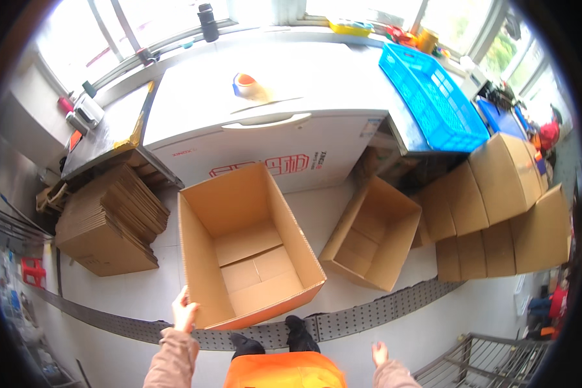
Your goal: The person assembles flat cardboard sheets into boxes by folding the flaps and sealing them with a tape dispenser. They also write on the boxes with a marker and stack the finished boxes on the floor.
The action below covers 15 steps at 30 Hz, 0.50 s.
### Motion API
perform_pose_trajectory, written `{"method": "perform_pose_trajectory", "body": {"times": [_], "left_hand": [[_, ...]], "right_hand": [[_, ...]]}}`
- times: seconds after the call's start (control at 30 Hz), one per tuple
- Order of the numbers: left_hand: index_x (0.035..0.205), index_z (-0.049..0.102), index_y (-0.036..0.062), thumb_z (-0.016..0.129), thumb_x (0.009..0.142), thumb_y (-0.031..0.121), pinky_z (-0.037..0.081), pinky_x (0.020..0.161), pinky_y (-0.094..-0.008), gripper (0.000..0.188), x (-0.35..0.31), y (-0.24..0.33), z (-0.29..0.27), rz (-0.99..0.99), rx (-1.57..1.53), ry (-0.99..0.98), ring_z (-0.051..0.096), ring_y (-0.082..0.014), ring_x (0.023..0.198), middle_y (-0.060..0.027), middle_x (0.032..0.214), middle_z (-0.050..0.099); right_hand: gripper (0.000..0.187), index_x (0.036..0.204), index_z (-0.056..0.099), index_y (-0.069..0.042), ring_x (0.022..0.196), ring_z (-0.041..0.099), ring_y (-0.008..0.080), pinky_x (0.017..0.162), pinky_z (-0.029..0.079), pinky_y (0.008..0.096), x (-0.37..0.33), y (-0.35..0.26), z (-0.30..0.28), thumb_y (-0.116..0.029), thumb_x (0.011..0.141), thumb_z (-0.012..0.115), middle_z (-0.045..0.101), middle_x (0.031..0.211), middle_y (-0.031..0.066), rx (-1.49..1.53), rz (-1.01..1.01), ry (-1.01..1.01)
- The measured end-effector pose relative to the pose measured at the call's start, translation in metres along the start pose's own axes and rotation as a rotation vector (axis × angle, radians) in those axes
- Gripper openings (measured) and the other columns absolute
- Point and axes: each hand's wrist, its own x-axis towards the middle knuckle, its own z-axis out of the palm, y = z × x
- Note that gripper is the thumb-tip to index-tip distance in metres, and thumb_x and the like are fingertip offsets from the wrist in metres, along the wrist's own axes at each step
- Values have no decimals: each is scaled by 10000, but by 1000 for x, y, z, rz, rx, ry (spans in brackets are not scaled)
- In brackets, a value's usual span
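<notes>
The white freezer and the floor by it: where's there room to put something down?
The freezer top looks bare between the tape roll and blue crate, and left of the roll too. Bare floor shows between the big box and smaller box. The right is crowded with brown boxes.

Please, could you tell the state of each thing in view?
Large box, open on top, empty.
Smaller box, open on top, empty.
Cardboard stack, folded flat.
White freezer, lid shut.
Blue crate, open on top.
Left hand, gripping the large box's edge.
Right hand, holding nothing visible.
</notes>
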Motion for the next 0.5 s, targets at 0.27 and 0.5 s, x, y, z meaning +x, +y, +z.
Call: {"method": "perform_pose_trajectory", "body": {"times": [0.27,0.5], "left_hand": [[1533,114,-14,751,824,253,210,1177,-410,990,43,-139,104,-49,244,-396,229,-335,1445,-274,1558,209],[1510,265,54,683,892,246,509,925,-394,771,40,-130,-73,-345,335,-630,597,-290,1156,-258,1371,501]], "right_hand": [[274,1125,630,1,832,638,180,752,520,335,-24,-75,34,-161,905,637,678,962,93,208,144,-53],[308,1176,625,-3,1060,636,224,941,488,344,-58,-454,70,-175,921,636,679,1115,151,328,-349,-28]]}}
